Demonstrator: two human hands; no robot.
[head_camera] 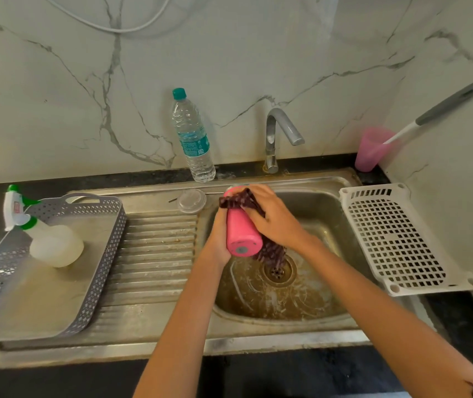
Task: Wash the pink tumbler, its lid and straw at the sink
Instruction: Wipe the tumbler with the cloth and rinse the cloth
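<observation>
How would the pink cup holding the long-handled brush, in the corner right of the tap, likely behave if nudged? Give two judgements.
The pink cup looks like thin translucent plastic, so it is probably light and easily shoved. The brush leans far out past its rim, handle raised high, so a push would likely tip the cup.

Counter: a black stone top [459, 326] is seen along the wall and front edge, with a steel sink unit [155, 254] set into it.
Draining board: a grey perforated tray [109, 254] is laid on the ribbed left part, and a white spray bottle [54, 245] is held in it.
Back ledge: a water bottle [193, 139] is stood upright. A clear lid [191, 200] is laid flat just beside the basin, with a thin straw [214, 193] behind it.
Tap [280, 130]: mounted behind the basin.
Right corner: a pink cup [370, 152] is stood on the black top, with a brush [442, 106] leaned in it.
Right edge: a white slotted basket [373, 191] is laid beside the basin.
</observation>
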